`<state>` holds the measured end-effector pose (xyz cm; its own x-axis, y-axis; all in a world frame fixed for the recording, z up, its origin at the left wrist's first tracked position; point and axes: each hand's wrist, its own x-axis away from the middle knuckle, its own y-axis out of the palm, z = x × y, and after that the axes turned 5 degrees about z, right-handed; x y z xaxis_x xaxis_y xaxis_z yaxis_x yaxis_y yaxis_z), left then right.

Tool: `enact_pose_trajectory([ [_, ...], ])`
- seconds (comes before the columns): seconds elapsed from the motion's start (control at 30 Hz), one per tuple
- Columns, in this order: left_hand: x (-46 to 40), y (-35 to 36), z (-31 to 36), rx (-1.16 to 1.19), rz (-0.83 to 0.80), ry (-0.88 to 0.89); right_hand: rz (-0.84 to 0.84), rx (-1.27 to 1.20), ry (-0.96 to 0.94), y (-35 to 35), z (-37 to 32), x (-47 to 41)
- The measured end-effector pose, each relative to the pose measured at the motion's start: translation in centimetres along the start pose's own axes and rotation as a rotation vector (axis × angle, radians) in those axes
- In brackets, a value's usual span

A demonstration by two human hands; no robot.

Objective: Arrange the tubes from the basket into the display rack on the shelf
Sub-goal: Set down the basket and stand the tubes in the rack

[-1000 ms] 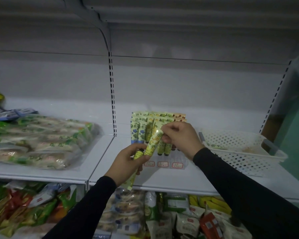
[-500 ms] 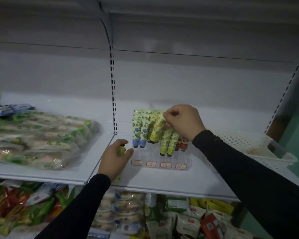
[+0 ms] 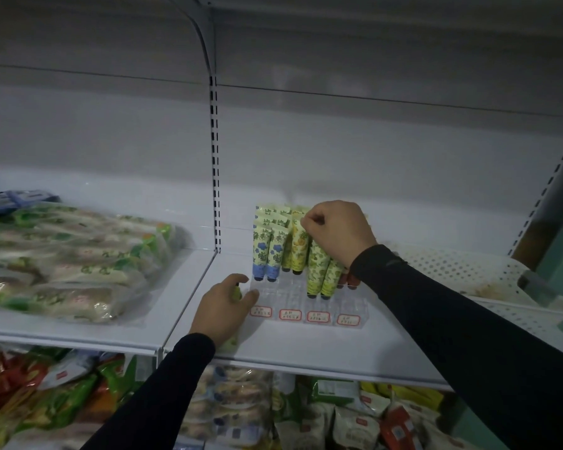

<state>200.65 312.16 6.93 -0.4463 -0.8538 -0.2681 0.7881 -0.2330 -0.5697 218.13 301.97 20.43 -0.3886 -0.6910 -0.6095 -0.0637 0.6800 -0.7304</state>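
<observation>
The shelf (image 3: 306, 345) carries everything here: bagged goods (image 3: 65, 264) lie well to the left of both hands, and the white basket (image 3: 488, 277) sits to the right, beyond the right forearm, with no tube visible in the part that shows. Between them, directly under the right hand (image 3: 338, 232), stands the clear rack (image 3: 306, 306), its price tags along the front edge and several front slots bare. Rows of tubes already stand cap-down in it: blue tubes (image 3: 267, 251) to the left of the right grip, green tubes (image 3: 322, 271) just below it, and red-capped ones mostly hidden behind the wrist. The right grip is closed, fingertips pinching the top crimp of a yellow tube (image 3: 298, 245), which stands upright with its cap down at a slot of the second column; whether the cap is fully seated cannot be told. The left hand (image 3: 225, 306) rests at the rack's front left corner, curled round a spare tube (image 3: 237, 292) of which only a yellow-green sliver shows between thumb and fingers. The step in hand looks to be seating the yellow tube. Next, judging by this, the right grip should press straight down, let go without tipping its neighbours, then take the spare tube from the left hand for a bare slot nearby.
</observation>
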Motion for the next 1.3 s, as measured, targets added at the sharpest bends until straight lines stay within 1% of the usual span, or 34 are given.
enact_pose_trajectory([
  [0.33,0.2,0.3,0.0,0.006,0.025,0.011,-0.005,0.073,-0.008,1.1,0.5,0.5],
  [0.53,0.3,0.3,0.0,0.000,0.036,0.032,0.003,0.107,0.049,1.4,0.9,0.6],
  [0.7,0.2,0.3,-0.2,0.013,0.039,0.007,-0.001,0.116,0.062,1.4,0.6,0.2],
  [0.87,0.2,0.5,-0.5,0.015,0.043,0.012,-0.025,0.089,0.052,1.3,0.7,-0.1],
  [1.3,0.0,0.7,-0.9,0.022,0.048,0.015,-0.120,0.119,0.070,0.7,0.1,-0.7],
])
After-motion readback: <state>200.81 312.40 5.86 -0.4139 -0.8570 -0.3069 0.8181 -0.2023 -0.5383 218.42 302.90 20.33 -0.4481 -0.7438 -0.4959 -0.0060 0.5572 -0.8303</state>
